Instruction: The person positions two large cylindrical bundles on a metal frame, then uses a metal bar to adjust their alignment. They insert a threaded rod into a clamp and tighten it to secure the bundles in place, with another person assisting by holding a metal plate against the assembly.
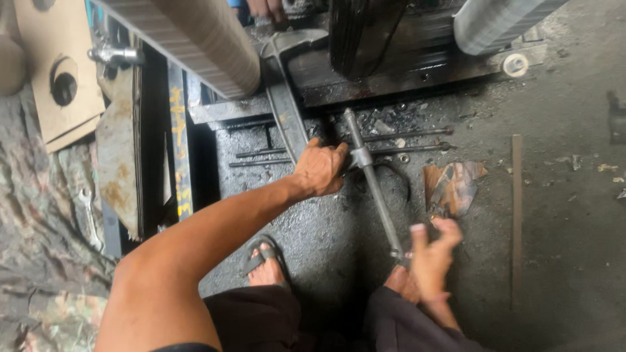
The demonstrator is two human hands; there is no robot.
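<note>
At 12 o'clock stands a big dark machine frame (391,78), oily steel, with two ribbed grey rollers. From it a flat, curved metal bar (285,111) comes down toward the centre. The concrete floor (561,215) is grey, rough and stained with black grease. A long threaded steel rod (373,186) lies slanted from the centre toward 5 o'clock, with a nut-like collar near its upper part. The left hand (321,168), at the centre, has its fingers curled and pressed together around the bar's lower end, just beside the collar. The right hand (430,257), at 5 o'clock, touches the rod's lower end with fingers half open and spread. At 3 o'clock lies a torn brown scrap (453,186).
</note>
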